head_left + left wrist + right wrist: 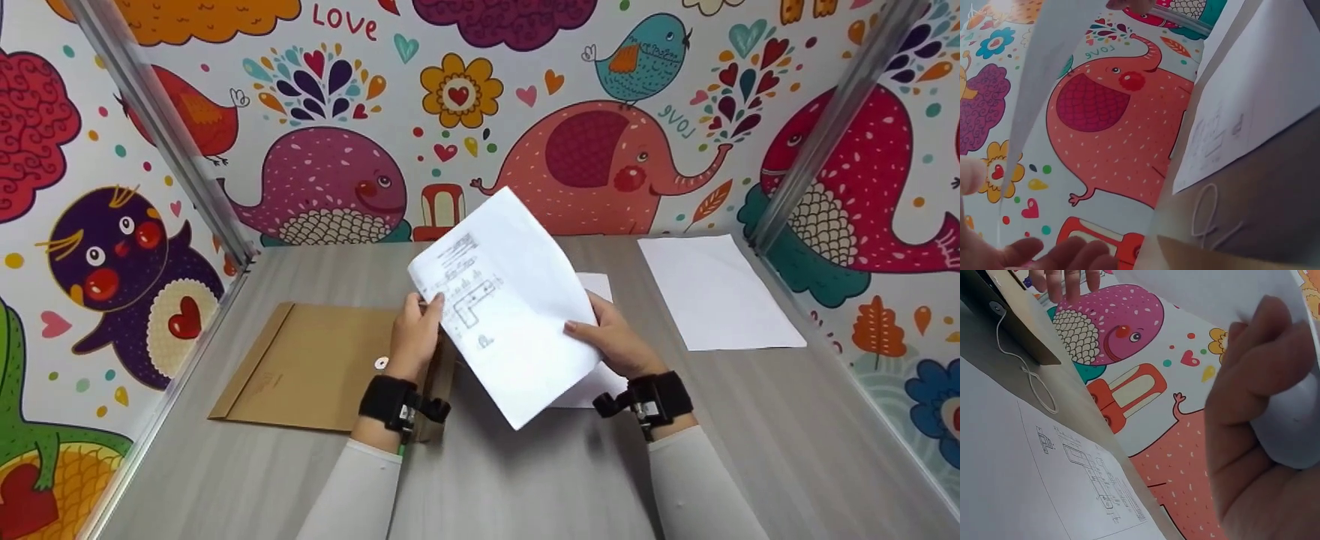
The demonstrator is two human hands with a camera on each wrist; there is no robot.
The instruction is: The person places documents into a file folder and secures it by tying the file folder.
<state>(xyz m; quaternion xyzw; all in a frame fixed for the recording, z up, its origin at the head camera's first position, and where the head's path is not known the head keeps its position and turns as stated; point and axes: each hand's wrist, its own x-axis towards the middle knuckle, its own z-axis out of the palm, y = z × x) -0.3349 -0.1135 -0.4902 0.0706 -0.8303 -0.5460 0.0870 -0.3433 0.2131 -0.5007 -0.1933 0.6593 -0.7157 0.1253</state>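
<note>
Your left hand (pixel 415 334) and right hand (pixel 616 339) hold a printed sheet (pixel 510 304) up above the table (pixel 480 465), each pinching one side edge between thumb and curled fingers. Under the sheet, a second printed page (pixel 1044 489) lies flat on the table. Just beside your left hand lies a brown envelope (pixel 311 367) with a white string (pixel 1024 371) trailing from its clasp. Farther off to the right, near the patterned wall (pixel 585 142), lies a blank sheet (pixel 716 292).
</note>
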